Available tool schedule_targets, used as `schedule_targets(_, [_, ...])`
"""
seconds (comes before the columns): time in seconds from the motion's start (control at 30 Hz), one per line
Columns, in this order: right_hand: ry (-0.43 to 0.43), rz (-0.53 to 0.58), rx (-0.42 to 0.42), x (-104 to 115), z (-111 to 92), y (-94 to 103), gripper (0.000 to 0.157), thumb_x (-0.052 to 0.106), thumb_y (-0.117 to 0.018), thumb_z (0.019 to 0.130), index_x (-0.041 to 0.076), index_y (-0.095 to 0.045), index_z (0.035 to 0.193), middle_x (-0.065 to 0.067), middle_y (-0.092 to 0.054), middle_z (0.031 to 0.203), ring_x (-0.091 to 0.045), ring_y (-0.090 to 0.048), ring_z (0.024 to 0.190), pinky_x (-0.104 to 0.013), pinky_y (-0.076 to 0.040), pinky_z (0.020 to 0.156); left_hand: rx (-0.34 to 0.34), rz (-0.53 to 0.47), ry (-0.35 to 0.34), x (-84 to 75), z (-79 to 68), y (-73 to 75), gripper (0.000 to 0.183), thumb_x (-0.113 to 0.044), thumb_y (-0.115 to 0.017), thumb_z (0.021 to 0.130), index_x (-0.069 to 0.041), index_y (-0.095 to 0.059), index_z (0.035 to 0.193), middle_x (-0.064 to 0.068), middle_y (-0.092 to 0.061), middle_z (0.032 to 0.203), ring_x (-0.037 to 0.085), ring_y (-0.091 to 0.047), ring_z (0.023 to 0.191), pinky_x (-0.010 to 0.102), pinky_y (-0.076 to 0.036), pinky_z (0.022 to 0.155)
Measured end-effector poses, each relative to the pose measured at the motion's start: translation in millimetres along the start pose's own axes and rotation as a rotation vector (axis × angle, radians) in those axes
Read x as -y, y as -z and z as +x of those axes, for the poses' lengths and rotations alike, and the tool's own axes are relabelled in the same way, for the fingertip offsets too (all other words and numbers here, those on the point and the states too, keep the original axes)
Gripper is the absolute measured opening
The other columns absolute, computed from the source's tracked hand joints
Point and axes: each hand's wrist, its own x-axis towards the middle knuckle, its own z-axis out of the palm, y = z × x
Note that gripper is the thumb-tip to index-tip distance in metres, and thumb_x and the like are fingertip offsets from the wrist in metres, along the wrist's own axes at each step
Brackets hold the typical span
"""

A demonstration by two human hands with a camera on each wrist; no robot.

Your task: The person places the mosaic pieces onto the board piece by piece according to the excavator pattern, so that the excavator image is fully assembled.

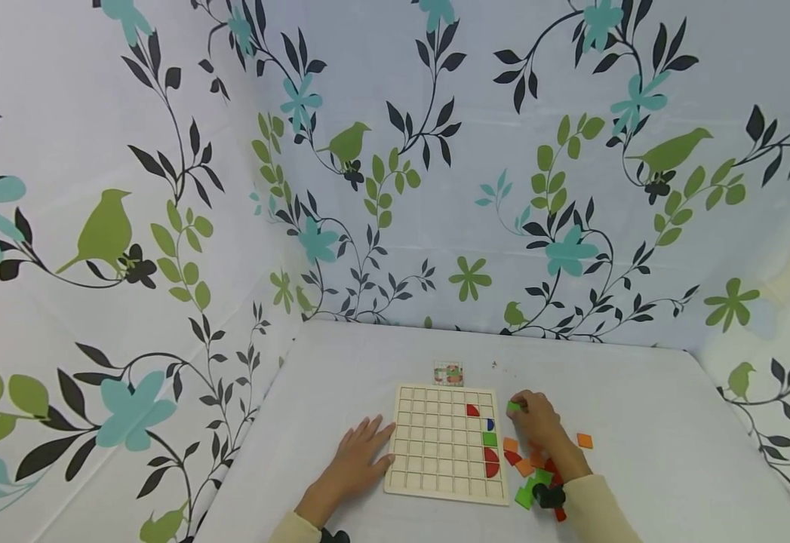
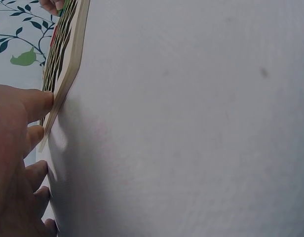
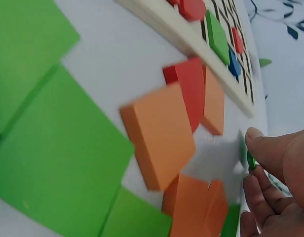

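Green piece [image 1: 514, 406] is pinched by right hand [image 1: 537, 417] (near board [image 1: 428, 445])

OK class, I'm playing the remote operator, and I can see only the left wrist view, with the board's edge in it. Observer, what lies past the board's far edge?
Observer: In the head view, a small printed card lies just past the far edge of the board.
Operator: Is there any blue on the board?
Observer: Yes, a small blue piece sits in the rightmost column, next to a green square.
Operator: Has any loose piece been left apart from the others?
Observer: One orange square lies by itself on the table, to the right of the right hand.
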Motion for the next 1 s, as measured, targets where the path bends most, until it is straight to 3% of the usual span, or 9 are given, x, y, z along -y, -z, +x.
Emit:
schedule_targets(0.17, [0.047,0.008,0.003,17.1,-2.9,-7.3,0.03,0.018,-0.073,0.098,0.002,-0.069,0.123,-0.02,-0.063,0.123,-0.038,-0.06,0.115,-0.069,-0.043,0.098,-0.002,0.005,-0.004,-1.0,-0.8,1.9,0.061,-0.04,-0.062,0.105,-0.017,-0.048,0.16,0.017,-0.036,0.169,0.044,-0.028,0.158,0.071,-0.02,0.125])
schedule_targets(0.3, [0.107,0.002,0.02,33.2,-9.3,-16.2,0.026,0.019,-0.075,0.098,0.006,-0.07,0.12,-0.015,-0.063,0.118,-0.034,-0.06,0.11,-0.066,-0.045,0.097,-0.006,0.001,-0.003,-2.5,-1.5,4.2,0.06,-0.039,-0.062,0.105,-0.017,-0.048,0.159,0.018,-0.036,0.169,0.044,-0.029,0.158,0.071,-0.02,0.125])
schedule_targets(0.57, [0.286,-0.141,0.02,47.8,-20.1,-32.6,0.016,0.022,-0.08,0.095,0.019,-0.067,0.104,0.001,-0.062,0.106,-0.024,-0.06,0.101,-0.054,-0.045,0.084,-0.005,0.003,0.003,-2.4,-1.4,2.6,0.061,-0.041,-0.062,0.105,-0.017,-0.048,0.159,0.017,-0.036,0.169,0.044,-0.029,0.158,0.07,-0.02,0.125])
schedule_targets(1.0, [0.328,-0.206,0.044,53.0,-24.8,-31.7,0.012,0.023,-0.08,0.095,0.022,-0.069,0.1,0.008,-0.063,0.101,-0.017,-0.055,0.095,-0.046,-0.043,0.08,-0.002,0.016,-0.001,-3.4,-1.3,1.8,0.061,-0.04,-0.062,0.105,-0.017,-0.047,0.16,0.017,-0.036,0.169,0.044,-0.029,0.158,0.07,-0.021,0.125])
